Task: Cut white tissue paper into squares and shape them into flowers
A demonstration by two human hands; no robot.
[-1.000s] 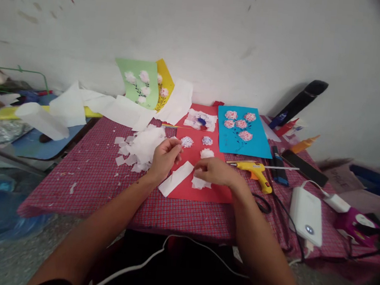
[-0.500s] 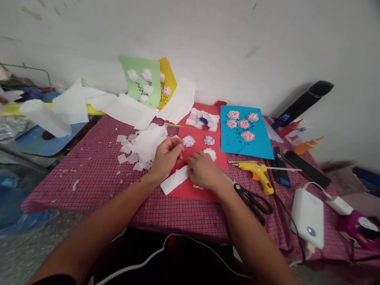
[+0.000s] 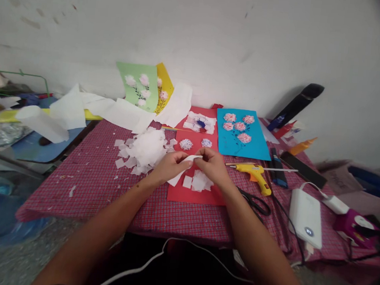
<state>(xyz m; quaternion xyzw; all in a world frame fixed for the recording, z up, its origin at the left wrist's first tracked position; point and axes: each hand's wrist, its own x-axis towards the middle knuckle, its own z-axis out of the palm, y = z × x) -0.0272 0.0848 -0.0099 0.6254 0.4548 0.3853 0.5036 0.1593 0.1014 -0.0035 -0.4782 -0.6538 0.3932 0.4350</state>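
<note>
Between both hands, above the red sheet (image 3: 188, 196), is a white paper strip (image 3: 178, 177). My left hand (image 3: 170, 165) pinches it from the left, and my right hand (image 3: 212, 165) grips its upper end, with the fingertips of both nearly touching. Small white paper squares (image 3: 201, 181) lie on the red sheet just below my right hand. Farther up the sheet sit two speckled paper puffs (image 3: 186, 144) and a paint-stained white pad (image 3: 200, 123). A heap of white squares (image 3: 147, 149) spreads left of my left hand.
To the right are a blue flower card (image 3: 242, 134), a yellow glue gun (image 3: 257, 173), black scissors (image 3: 256, 203) and a white power bank (image 3: 306, 218). Green (image 3: 138, 83) and yellow cards lean on the wall; a paper roll (image 3: 42, 123) lies left.
My hands have come together and lifted the white strip off the red sheet. Small squares under my right hand now show. The view has shifted slightly.
</note>
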